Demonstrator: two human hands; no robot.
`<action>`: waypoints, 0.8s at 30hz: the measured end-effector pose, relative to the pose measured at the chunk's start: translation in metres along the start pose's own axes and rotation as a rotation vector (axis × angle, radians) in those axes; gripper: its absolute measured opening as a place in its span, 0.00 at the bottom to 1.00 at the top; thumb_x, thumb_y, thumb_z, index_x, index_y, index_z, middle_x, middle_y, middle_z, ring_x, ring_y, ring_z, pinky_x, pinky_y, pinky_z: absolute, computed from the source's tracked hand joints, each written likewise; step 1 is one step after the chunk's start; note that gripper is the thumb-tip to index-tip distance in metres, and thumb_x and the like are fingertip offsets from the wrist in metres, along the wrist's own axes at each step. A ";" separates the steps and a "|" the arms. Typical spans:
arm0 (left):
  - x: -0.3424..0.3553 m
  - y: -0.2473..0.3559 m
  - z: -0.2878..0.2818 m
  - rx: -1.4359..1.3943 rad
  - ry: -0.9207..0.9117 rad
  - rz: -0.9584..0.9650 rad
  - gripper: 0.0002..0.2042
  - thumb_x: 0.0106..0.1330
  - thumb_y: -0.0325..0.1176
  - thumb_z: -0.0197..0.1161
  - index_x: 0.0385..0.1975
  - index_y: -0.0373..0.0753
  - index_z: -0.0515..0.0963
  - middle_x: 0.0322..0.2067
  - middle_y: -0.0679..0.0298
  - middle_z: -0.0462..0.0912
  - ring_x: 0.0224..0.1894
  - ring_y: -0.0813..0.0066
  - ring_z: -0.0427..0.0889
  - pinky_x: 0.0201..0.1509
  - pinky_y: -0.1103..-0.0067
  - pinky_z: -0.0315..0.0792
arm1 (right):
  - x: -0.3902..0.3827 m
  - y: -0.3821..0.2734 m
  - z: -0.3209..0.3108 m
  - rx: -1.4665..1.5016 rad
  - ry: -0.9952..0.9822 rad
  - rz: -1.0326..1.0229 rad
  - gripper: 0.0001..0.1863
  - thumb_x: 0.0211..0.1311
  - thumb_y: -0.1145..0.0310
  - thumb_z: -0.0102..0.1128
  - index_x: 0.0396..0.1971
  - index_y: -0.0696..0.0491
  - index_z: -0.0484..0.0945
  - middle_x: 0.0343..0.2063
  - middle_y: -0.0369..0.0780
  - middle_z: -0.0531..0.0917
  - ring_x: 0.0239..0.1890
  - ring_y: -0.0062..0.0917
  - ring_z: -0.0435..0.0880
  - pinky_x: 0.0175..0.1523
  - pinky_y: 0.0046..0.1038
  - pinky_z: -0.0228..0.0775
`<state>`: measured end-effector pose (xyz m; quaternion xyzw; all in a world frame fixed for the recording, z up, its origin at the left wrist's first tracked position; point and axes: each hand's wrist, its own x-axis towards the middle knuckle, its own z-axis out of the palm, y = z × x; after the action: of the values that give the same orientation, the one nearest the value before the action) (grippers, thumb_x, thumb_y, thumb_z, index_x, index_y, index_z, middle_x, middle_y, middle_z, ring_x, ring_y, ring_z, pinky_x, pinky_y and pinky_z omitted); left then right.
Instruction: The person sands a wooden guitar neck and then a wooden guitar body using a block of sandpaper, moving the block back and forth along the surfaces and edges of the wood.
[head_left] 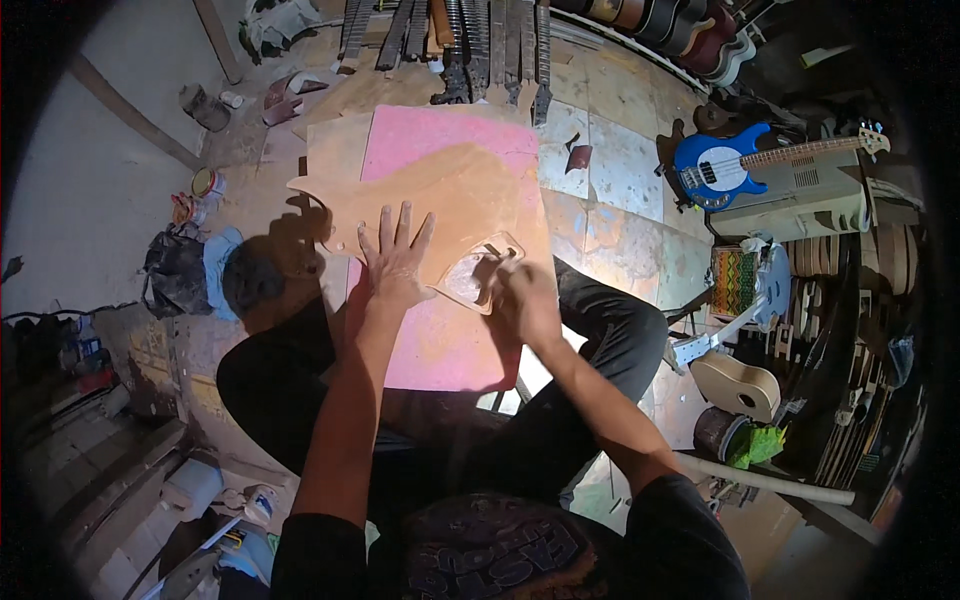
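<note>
Left hand (pixel 396 268): spread flat on guitar body (pixel 450 185)
Right hand (pixel 529 297): curled at cutout (pixel 464 278); can't tell if pinching
Cutout work: apparently edge smoothing
Next stroke: likely needs firm bracing

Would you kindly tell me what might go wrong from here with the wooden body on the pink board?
The wooden body might slide on the pink board if the left hand, spread flat on it, lets up. The right hand, blurred at the cutout, could snag on its edge. The pointed horn juts past the board's left side and might be knocked.
</note>
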<state>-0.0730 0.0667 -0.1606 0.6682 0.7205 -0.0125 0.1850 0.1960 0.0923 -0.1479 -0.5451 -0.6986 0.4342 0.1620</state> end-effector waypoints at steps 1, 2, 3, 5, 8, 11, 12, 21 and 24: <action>0.001 -0.003 0.003 -0.005 0.012 0.002 0.73 0.33 0.54 0.89 0.85 0.61 0.47 0.85 0.52 0.40 0.86 0.42 0.34 0.79 0.31 0.29 | -0.015 -0.004 0.005 -0.288 -0.041 -0.223 0.19 0.70 0.59 0.65 0.47 0.62 0.81 0.44 0.54 0.84 0.50 0.48 0.84 0.52 0.45 0.76; 0.001 -0.004 0.004 -0.002 0.014 0.000 0.73 0.33 0.54 0.89 0.85 0.61 0.47 0.85 0.52 0.40 0.86 0.42 0.34 0.80 0.31 0.30 | -0.029 -0.011 0.010 -0.522 -0.026 -0.446 0.21 0.73 0.55 0.62 0.46 0.62 0.81 0.43 0.54 0.85 0.50 0.47 0.84 0.51 0.46 0.77; 0.000 -0.006 0.005 0.002 0.016 -0.003 0.73 0.33 0.55 0.89 0.85 0.61 0.47 0.85 0.52 0.40 0.86 0.42 0.34 0.80 0.31 0.30 | -0.022 -0.014 0.000 -0.300 -0.086 -0.264 0.20 0.73 0.55 0.62 0.45 0.61 0.81 0.43 0.54 0.85 0.49 0.47 0.84 0.49 0.46 0.77; 0.001 -0.003 0.001 0.014 0.018 -0.008 0.73 0.33 0.55 0.89 0.85 0.61 0.47 0.85 0.52 0.40 0.86 0.42 0.35 0.80 0.31 0.30 | 0.005 -0.011 -0.017 -0.127 -0.047 -0.127 0.20 0.74 0.55 0.61 0.44 0.60 0.81 0.35 0.50 0.84 0.41 0.41 0.85 0.45 0.42 0.77; 0.003 0.002 -0.001 0.025 0.005 0.009 0.73 0.33 0.55 0.89 0.84 0.61 0.48 0.85 0.52 0.40 0.85 0.41 0.35 0.79 0.31 0.31 | 0.019 0.004 -0.016 -0.119 0.133 -0.147 0.21 0.76 0.55 0.58 0.45 0.61 0.81 0.28 0.46 0.83 0.32 0.35 0.86 0.42 0.39 0.77; 0.004 -0.005 0.004 0.018 0.020 0.002 0.72 0.34 0.55 0.89 0.84 0.61 0.48 0.85 0.52 0.39 0.85 0.41 0.35 0.79 0.31 0.31 | -0.024 -0.002 0.011 -0.039 -0.018 0.001 0.23 0.76 0.54 0.58 0.49 0.63 0.82 0.28 0.46 0.84 0.32 0.34 0.86 0.41 0.37 0.77; 0.004 -0.005 0.006 0.024 0.029 0.001 0.72 0.34 0.55 0.89 0.84 0.61 0.48 0.85 0.52 0.39 0.85 0.40 0.35 0.79 0.30 0.31 | -0.033 -0.005 0.011 0.016 -0.075 0.067 0.24 0.76 0.54 0.59 0.50 0.63 0.82 0.27 0.47 0.84 0.32 0.34 0.86 0.41 0.36 0.77; 0.003 -0.005 0.006 0.029 0.008 -0.016 0.72 0.34 0.53 0.89 0.84 0.62 0.47 0.85 0.54 0.38 0.85 0.42 0.35 0.79 0.31 0.33 | -0.027 -0.013 0.002 -0.343 -0.063 -0.132 0.17 0.68 0.64 0.65 0.55 0.49 0.83 0.50 0.51 0.84 0.53 0.50 0.83 0.59 0.47 0.76; 0.004 0.000 -0.003 0.023 -0.006 -0.011 0.72 0.34 0.53 0.90 0.84 0.62 0.47 0.85 0.54 0.38 0.85 0.42 0.35 0.79 0.30 0.34 | -0.016 0.003 -0.014 -0.577 -0.014 -0.520 0.17 0.70 0.61 0.68 0.52 0.55 0.83 0.46 0.53 0.85 0.48 0.52 0.84 0.52 0.46 0.78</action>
<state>-0.0734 0.0714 -0.1592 0.6664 0.7233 -0.0236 0.1794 0.2135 0.0845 -0.1382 -0.3700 -0.9080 0.1682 0.1018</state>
